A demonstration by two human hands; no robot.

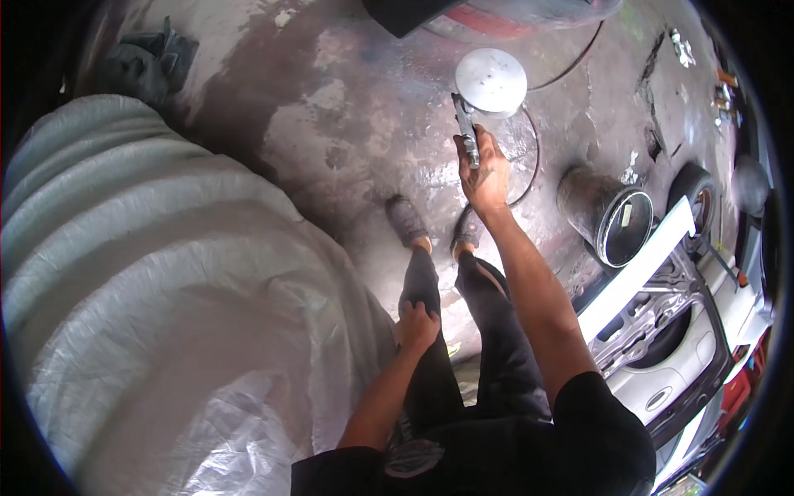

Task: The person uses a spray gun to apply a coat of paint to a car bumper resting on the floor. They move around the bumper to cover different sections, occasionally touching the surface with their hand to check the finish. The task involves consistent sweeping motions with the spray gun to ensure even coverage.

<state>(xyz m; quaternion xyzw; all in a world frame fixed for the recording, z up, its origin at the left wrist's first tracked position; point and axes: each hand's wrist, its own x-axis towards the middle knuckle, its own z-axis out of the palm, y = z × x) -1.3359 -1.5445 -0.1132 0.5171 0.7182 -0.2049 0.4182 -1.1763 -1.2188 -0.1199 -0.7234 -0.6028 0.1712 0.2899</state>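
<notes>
My right hand (486, 175) reaches forward over the floor, its fingers wrapped round a metal spray gun (466, 132). A round white cup (491, 80), speckled on top, sits at the gun's far end. From near the gun, a thin dark hose (536, 153) curves down behind my wrist. My left hand (418, 326) is by my left leg, against the dark trousers (423, 285). Its fingers are curled in, and whatever they may hold is hidden.
A silvery cover (165, 273) drapes over a large bulky shape at my left. To the right stand a dark bucket (585, 202), a tyre (695, 186) and a car door panel (662, 339). A reddish curved body part (513, 21) is at the top. The concrete floor (331, 124) is patchy.
</notes>
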